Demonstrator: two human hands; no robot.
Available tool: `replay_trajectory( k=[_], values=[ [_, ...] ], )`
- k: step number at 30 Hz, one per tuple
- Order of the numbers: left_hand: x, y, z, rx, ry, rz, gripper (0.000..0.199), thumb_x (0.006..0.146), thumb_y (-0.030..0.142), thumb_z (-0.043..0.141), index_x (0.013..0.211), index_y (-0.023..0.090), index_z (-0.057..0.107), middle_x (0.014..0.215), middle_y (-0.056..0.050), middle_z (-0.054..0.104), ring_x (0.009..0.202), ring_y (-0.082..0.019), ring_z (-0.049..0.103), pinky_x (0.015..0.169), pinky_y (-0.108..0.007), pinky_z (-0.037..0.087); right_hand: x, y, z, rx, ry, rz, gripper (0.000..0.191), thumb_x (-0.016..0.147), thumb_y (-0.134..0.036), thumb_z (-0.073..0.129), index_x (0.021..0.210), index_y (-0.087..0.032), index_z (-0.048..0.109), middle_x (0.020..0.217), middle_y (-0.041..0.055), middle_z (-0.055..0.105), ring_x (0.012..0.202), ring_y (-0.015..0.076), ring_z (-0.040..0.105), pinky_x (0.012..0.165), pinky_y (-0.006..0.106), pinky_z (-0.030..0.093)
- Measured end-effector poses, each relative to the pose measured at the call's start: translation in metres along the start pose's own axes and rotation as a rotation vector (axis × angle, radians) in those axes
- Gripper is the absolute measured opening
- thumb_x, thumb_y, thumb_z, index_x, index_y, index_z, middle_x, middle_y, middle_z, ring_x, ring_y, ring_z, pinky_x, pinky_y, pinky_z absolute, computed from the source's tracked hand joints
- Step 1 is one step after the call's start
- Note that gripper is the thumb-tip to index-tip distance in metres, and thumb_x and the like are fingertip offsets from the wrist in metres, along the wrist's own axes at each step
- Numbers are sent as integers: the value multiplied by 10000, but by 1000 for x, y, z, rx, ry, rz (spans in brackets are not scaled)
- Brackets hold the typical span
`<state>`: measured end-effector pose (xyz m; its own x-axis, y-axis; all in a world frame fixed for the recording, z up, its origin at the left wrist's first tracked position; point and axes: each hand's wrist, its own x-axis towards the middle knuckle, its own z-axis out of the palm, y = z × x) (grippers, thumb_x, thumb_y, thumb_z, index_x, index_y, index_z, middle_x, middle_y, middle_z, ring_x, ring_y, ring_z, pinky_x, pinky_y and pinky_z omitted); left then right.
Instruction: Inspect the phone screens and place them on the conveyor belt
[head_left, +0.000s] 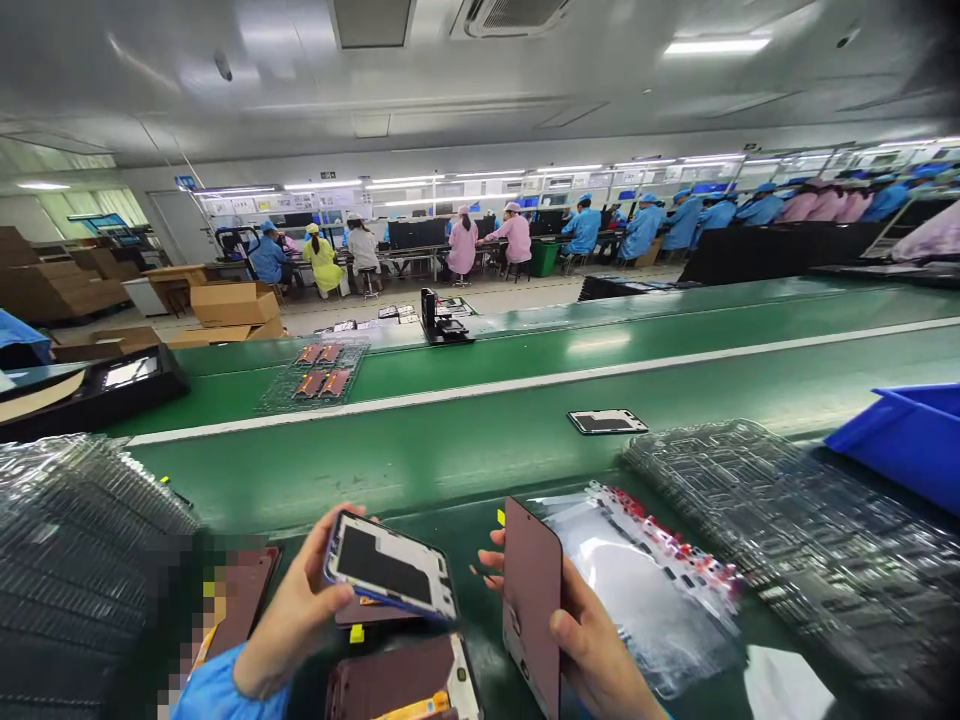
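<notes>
My left hand (304,600) grips the edge of a phone frame (394,562), tilted, with its white and black inner side facing up. Held upright in my right hand (592,635) is a brownish phone screen (531,600) with a yellow tab at its top left corner. Thumb and fingers clasp it from both sides. The two parts are apart. Below them on the bench lies another brown screen (397,675) with an orange flex cable. A further brown screen (238,600) rests left of my left wrist, partly blurred out.
Clear plastic trays are stacked at left (67,560) and right (795,540). Clear film sheets (615,560) with red tabs lie right of my right hand. A phone frame (606,421) sits on the green conveyor (450,440). A blue bin (907,440) stands at right; people work behind.
</notes>
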<state>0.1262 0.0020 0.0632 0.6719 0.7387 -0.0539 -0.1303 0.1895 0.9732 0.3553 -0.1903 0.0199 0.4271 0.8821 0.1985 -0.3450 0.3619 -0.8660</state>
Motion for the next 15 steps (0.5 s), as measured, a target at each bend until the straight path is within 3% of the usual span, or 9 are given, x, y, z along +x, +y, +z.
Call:
replay_trajectory(
  k=[3, 6, 10, 15],
  values=[
    [-24, -20, 26, -103, -151, -25, 928, 549, 505, 890, 1369, 326, 495, 1427, -103, 525, 1273, -330, 526, 1027, -362, 433, -7, -8, 2, -189, -46, -96, 739, 759, -629, 700, 1412, -385, 453, 1456, 78, 518, 1276, 290, 542, 1059, 426, 460],
    [-35, -32, 40, -139, -240, -59, 954, 546, 513, 889, 1393, 341, 486, 1413, -95, 536, 1231, -314, 556, 1021, -358, 423, -14, -12, 7, -411, -108, -153, 693, 781, -628, 679, 1395, -370, 487, 1457, 93, 514, 1288, 296, 531, 1071, 427, 449],
    [-39, -31, 46, -160, -288, -68, 907, 567, 501, 883, 1380, 358, 507, 1376, -74, 569, 1188, -276, 579, 1012, -340, 417, -18, -13, 11, -692, -203, -218, 638, 810, -598, 669, 1381, -356, 518, 1450, 95, 526, 1320, 283, 503, 1077, 385, 441],
    [-38, -26, 47, -116, -306, -18, 898, 583, 486, 879, 1387, 358, 501, 1380, -74, 570, 1214, -279, 565, 1046, -351, 394, -16, -15, 10, -819, -245, -285, 633, 829, -577, 662, 1395, -341, 506, 1418, 97, 561, 1287, 258, 544, 1047, 337, 471]
  ],
)
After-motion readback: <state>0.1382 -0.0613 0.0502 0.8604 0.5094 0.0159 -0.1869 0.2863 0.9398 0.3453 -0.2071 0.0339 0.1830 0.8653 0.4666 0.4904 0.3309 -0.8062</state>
